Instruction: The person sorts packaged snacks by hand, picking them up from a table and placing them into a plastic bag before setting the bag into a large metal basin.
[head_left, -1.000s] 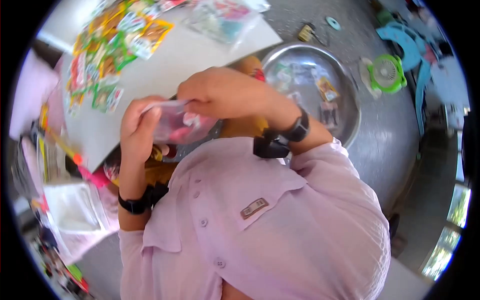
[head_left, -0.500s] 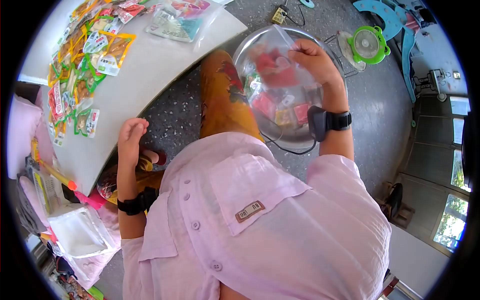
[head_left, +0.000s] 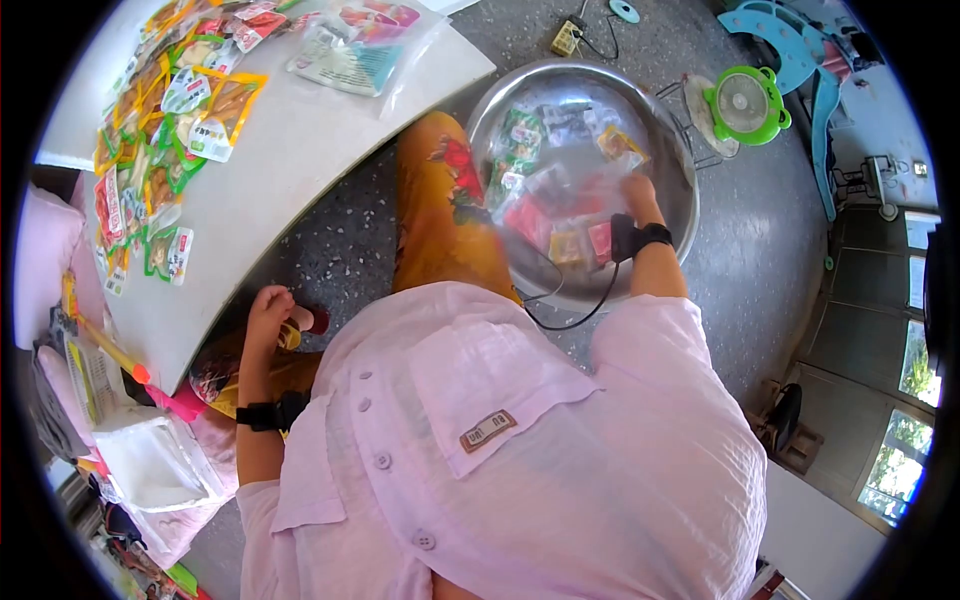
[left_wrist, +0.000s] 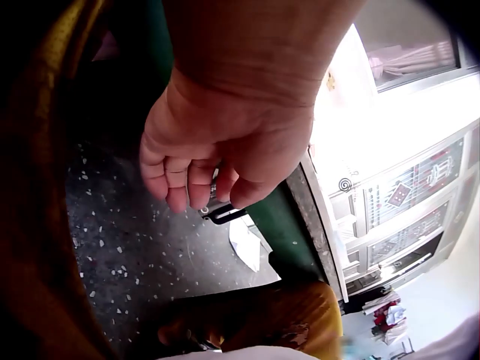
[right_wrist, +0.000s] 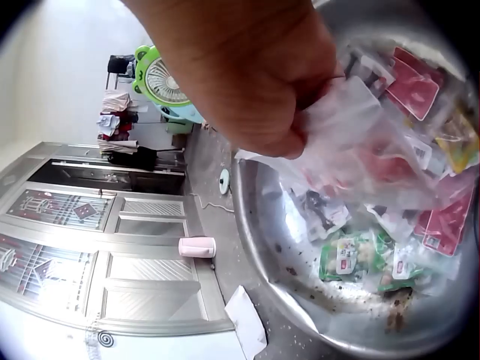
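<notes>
My right hand [head_left: 640, 195] reaches low over a round metal basin [head_left: 672, 125] and pinches the edge of a clear plastic bag [right_wrist: 345, 124]. Red shows through the bag, which overlaps the packets under it. Inside the basin are green packets [right_wrist: 349, 255], a yellow packet [head_left: 622, 145] and red-and-clear packets [right_wrist: 415, 84]. My left hand [head_left: 268, 315] hangs beside the table edge with nothing in it. In the left wrist view its fingers [left_wrist: 176, 180] are loosely curled above the speckled floor.
Many snack packets [head_left: 165, 130] lie heaped on the white table [head_left: 270, 190], with a larger clear bag [head_left: 355, 55] near its corner. A green fan [head_left: 745, 105] stands beyond the basin. A white foam box [head_left: 160, 460] sits at the left. A cable [head_left: 570, 325] runs from my right wrist.
Earlier both hands held the bag near the table. The left hand has let go and dropped beside the table; the right has carried the bag rightward and lowered it into the basin.
</notes>
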